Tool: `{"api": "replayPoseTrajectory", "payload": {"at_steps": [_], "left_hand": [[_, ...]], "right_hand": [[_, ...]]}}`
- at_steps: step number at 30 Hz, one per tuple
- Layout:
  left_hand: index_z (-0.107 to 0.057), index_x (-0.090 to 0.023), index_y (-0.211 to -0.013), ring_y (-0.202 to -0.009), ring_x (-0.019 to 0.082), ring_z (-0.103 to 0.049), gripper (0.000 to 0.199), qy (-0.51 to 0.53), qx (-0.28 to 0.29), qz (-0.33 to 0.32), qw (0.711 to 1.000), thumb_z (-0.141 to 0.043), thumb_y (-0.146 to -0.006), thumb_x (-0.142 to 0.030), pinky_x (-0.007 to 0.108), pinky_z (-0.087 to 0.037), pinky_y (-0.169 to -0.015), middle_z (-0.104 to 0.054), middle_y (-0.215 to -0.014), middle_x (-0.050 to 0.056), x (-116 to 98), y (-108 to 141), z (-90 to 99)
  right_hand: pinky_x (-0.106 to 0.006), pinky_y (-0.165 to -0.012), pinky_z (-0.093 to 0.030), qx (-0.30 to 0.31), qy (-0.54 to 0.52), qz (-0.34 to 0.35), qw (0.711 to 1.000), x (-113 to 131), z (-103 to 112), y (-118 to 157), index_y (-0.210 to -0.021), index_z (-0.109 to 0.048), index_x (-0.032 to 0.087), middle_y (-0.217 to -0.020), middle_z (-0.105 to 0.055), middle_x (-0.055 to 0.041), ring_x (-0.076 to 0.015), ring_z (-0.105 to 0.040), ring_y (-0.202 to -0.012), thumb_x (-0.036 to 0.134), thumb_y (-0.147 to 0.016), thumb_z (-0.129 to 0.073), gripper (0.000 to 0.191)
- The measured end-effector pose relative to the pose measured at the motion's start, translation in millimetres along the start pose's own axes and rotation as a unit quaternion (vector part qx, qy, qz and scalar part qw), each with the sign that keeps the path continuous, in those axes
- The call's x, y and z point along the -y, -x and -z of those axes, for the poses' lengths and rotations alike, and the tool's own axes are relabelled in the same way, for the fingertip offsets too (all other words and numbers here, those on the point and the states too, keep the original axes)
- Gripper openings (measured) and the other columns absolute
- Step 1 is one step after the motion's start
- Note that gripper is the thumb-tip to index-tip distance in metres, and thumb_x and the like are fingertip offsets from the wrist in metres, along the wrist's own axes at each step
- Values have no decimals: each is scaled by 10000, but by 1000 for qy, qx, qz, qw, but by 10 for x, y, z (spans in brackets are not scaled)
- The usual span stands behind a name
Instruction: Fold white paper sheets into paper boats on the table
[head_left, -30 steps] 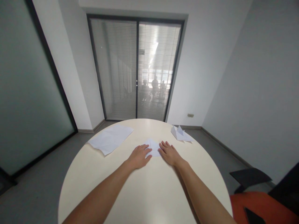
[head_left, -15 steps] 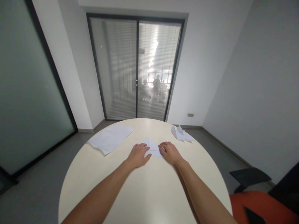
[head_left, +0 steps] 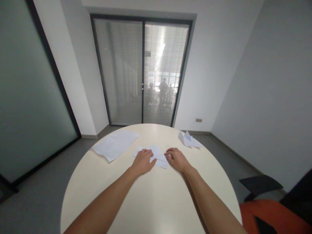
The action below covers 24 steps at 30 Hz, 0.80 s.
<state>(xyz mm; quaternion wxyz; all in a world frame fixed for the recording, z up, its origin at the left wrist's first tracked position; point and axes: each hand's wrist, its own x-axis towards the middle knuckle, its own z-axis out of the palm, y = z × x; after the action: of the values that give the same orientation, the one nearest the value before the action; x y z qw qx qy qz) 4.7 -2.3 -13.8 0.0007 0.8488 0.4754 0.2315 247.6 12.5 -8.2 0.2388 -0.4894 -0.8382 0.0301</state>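
Note:
A folded white paper [head_left: 159, 156] lies tilted on the round cream table [head_left: 151, 201], between my hands. My left hand [head_left: 144, 161] rests on its left part, thumb and fingers spread, covering some of it. My right hand [head_left: 177, 159] is beside the paper's right edge with its fingers curved and apart; whether the fingertips touch the paper cannot be made out. Farther left lies a large creased white sheet [head_left: 115, 145]. At the table's back right sits another folded white paper [head_left: 188, 140] with points standing up.
Right of the table is an orange chair [head_left: 270, 217] with black armrests. Behind the table stands a glass door [head_left: 122, 74] with blinds, and dim figures of people show through it. A frosted glass panel [head_left: 29, 91] is on the left.
The folded paper between my hands has turned clockwise, its right end now lower and nearer me. My left hand has shifted slightly left; my right hand has barely moved.

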Motion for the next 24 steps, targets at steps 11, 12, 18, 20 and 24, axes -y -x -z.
{"api": "replayPoseTrajectory", "payload": {"at_steps": [11,12,18,20,24], "left_hand": [[-583,-198,-1064,-965,233,-631,228,46,24,-3,999,-568,-895,-350,364,-461,-891,-665,-1033,68,10,-12,44],[-582,-197,-1066,-957,232,-631,233,50,27,-8,998,-575,-887,-346,360,-466,-880,-660,-1035,69,12,-10,41],[-595,-197,-1047,-1056,232,-603,216,98,27,-75,992,-601,-837,-248,362,-459,-961,-660,-1105,73,31,-8,19],[-606,-192,-1074,-1111,241,-578,253,107,20,-84,990,-608,-824,-224,376,-445,-1005,-665,-1143,79,45,-12,7],[-613,-193,-1168,-1140,250,-567,342,108,16,-78,991,-609,-827,-222,400,-445,-1024,-674,-1184,76,82,-19,-29]], "right_hand": [[-405,-978,-462,-17,-26,61,998,-38,-58,18,-1175,-708,235,-1187,-682,-97,-246,-594,-1100,246,-931,-527,304],[-416,-990,-459,-19,-26,62,998,-49,-68,19,-1197,-698,235,-1214,-672,-103,-251,-589,-1121,246,-931,-526,317],[-451,-1047,-435,-19,-18,61,998,-77,-88,31,-1274,-657,238,-1320,-618,-119,-266,-546,-1225,209,-914,-539,379],[-447,-1048,-438,-15,-20,61,998,-71,-80,35,-1249,-674,237,-1313,-622,-118,-262,-547,-1225,204,-916,-536,362],[-437,-1047,-442,-11,-25,62,998,-64,-68,37,-1208,-697,229,-1295,-634,-115,-258,-554,-1214,221,-922,-537,328]]}}
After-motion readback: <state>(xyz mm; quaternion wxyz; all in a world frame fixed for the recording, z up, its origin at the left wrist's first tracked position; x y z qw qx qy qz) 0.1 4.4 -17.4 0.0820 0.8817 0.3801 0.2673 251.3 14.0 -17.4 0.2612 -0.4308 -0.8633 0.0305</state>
